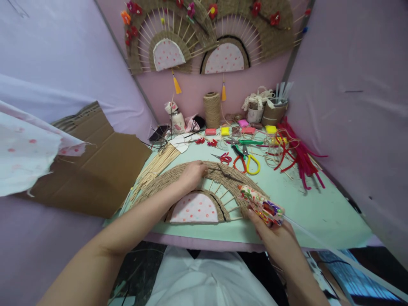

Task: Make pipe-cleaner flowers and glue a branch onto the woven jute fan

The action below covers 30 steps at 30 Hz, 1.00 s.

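Observation:
A fan-shaped piece wrapped in brown twine lies near the table's front edge, with thin sticks radiating from a dotted white half-circle. My left hand rests on the top of its twine arc, fingers pressed together beside a dark twig; whatever they pinch is too small to make out. My right hand is closed around a glue gun covered in a colourful pattern. The gun's tip points up and left over the right side of the arc, and a pale cord trails off to the right.
Scissors, pliers and small red scissors lie behind the fan. Further back stand a twine spool and pots. Thin sticks lie left, red pipe cleaners right. Cardboard leans at the left; finished fans hang behind.

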Motion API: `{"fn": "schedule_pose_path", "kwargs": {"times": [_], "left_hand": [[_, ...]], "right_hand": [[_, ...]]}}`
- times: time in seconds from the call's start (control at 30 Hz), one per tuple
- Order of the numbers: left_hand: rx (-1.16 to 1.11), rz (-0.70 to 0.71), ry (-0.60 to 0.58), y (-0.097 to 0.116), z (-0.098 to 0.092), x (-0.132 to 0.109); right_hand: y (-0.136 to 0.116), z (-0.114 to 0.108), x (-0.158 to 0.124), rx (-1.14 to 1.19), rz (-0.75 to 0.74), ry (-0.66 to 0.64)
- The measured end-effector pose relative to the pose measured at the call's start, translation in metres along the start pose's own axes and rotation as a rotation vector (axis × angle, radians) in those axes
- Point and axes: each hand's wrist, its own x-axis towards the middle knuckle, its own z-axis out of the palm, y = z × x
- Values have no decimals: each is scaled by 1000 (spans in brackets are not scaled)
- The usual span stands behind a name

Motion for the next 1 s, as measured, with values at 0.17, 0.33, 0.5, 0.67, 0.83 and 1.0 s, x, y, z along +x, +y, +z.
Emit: {"fn": "schedule_pose_path", "kwargs": {"times": [0.17, 0.33, 0.5, 0.67, 0.83, 1.0], "left_hand": [[-21, 41, 37, 2, 9, -3], [85, 156, 36, -1, 13, -2], [80, 156, 60, -3, 13, -3], [128, 153, 37, -1, 14, -5], [82, 177, 54, -2, 15, -4], [66, 175, 51, -3, 17, -3]], "right_hand": [[-5, -2, 0, -23, -1, -28], [-5, -4, 0, -62, 43, -44], [-2, -2, 0, -51, 34, -62], [-3, -2, 1, -59, 39, -55], [-5, -4, -1, -68, 36, -41], [-6, -4, -1, -58, 10, -12]]}}
